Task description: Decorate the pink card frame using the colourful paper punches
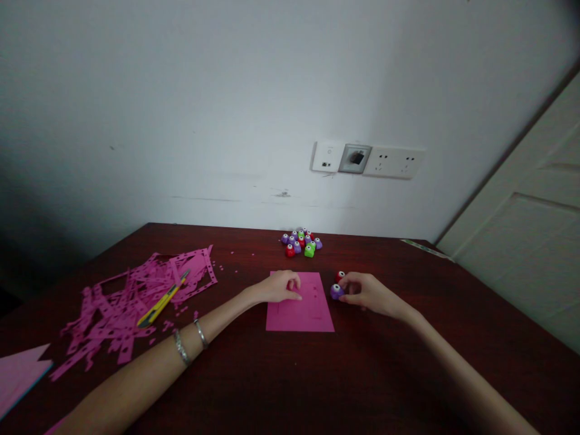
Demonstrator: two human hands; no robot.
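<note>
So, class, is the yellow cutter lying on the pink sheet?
No, the yellow cutter lies on the heap of pink paper scraps, off to the left of the pink sheet.

Arms (226, 316) outstretched, angled inward; left grip (281, 286) curled, right grip (368, 292) half-curled.

On a dark reddish table (290, 386), the left hand (281, 286) is over a pink sheet (299, 320), something red showing by its fingers. To the right, the right hand (369, 293) has its fingertips at a small purple piece (336, 292), a red piece (339, 276) just beyond. A colourful cluster (301, 241) sits far by the wall (226, 121); left lie pink scraps (122, 338) and a yellow cutter (163, 303)
</note>
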